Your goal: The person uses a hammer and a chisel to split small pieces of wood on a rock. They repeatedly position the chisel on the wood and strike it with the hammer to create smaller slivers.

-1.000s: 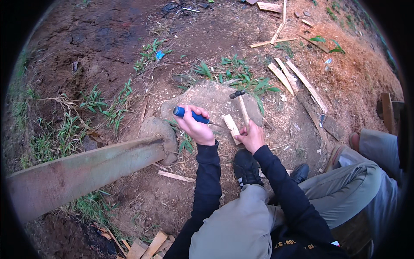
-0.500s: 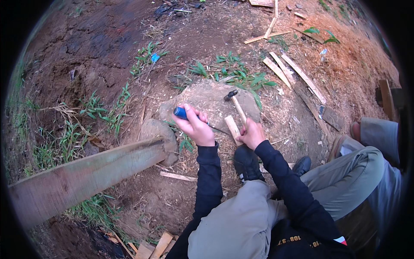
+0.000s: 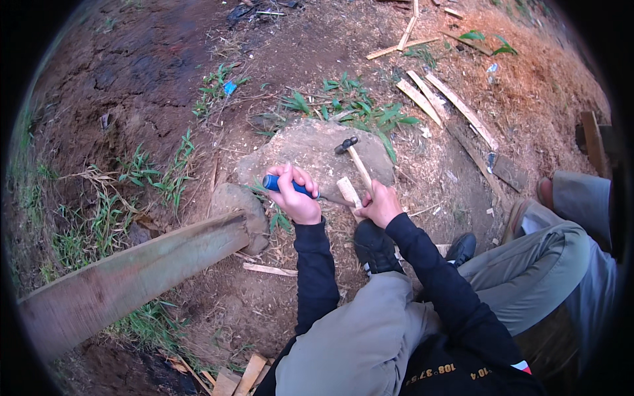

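One blue-handled tool [image 3: 272, 183] is clasped in the left hand [image 3: 300, 201], its shaft [image 3: 334, 198] at a wood block [image 3: 347, 190]. The right hand [image 3: 383, 206] clamps that block and a hammer [image 3: 359, 166].

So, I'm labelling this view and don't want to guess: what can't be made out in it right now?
All in the head view:
- Lower end of the wooden block: hidden by the right hand.
- Butt of the hammer: hidden by that hand.
- Part of the grip of the blue-handled tool: covered by the left hand.
- Whether its tip touches the block: too small to tell.
- Left end of the plank: cut off by the dark fisheye rim.
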A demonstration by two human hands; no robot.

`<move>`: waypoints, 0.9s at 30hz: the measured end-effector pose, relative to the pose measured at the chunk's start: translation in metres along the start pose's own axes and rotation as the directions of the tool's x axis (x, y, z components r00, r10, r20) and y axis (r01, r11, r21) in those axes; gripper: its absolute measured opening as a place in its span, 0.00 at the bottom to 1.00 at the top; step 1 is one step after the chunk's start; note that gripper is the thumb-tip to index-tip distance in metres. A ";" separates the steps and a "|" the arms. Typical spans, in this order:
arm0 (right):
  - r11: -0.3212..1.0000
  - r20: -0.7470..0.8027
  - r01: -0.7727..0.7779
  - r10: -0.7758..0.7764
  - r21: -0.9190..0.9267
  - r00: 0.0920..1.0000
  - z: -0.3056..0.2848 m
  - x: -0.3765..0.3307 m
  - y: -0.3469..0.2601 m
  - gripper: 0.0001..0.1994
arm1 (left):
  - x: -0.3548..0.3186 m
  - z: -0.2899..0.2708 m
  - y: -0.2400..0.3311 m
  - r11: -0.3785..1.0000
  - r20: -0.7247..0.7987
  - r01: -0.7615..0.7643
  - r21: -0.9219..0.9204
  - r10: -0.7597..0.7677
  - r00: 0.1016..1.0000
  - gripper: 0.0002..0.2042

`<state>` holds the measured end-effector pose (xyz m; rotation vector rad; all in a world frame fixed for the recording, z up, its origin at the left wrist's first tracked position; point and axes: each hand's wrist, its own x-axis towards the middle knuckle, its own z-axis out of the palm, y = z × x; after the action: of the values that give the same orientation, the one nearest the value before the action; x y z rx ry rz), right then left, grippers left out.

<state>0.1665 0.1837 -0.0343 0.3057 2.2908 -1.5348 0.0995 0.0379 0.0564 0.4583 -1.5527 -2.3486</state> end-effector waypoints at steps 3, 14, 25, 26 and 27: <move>0.999 -0.008 0.032 -0.032 0.000 0.999 0.001 0.001 0.006 0.21 | 0.004 0.005 -0.004 0.998 0.061 -0.033 -0.044 0.036 0.997 0.04; 0.991 -0.198 -0.110 0.124 0.079 0.972 -0.062 -0.019 -0.007 0.18 | -0.004 0.031 -0.010 0.993 0.169 -0.035 0.114 0.016 0.985 0.15; 0.949 -0.253 -0.181 0.247 0.257 0.935 -0.094 -0.083 -0.038 0.15 | -0.016 0.027 -0.008 0.953 0.522 -0.091 0.289 -0.077 0.850 0.14; 0.952 -0.261 -0.180 0.244 0.246 0.934 -0.095 -0.084 -0.035 0.15 | -0.015 0.028 -0.010 0.957 0.526 -0.081 0.280 -0.082 0.846 0.14; 0.955 -0.269 -0.177 0.240 0.238 0.933 -0.094 -0.084 -0.034 0.15 | -0.014 0.030 -0.010 0.960 0.533 -0.072 0.272 -0.087 0.842 0.14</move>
<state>0.2137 0.2598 0.0611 0.8643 2.2170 -1.7157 0.0991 0.0724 0.0592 -0.1793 -2.1508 -2.3932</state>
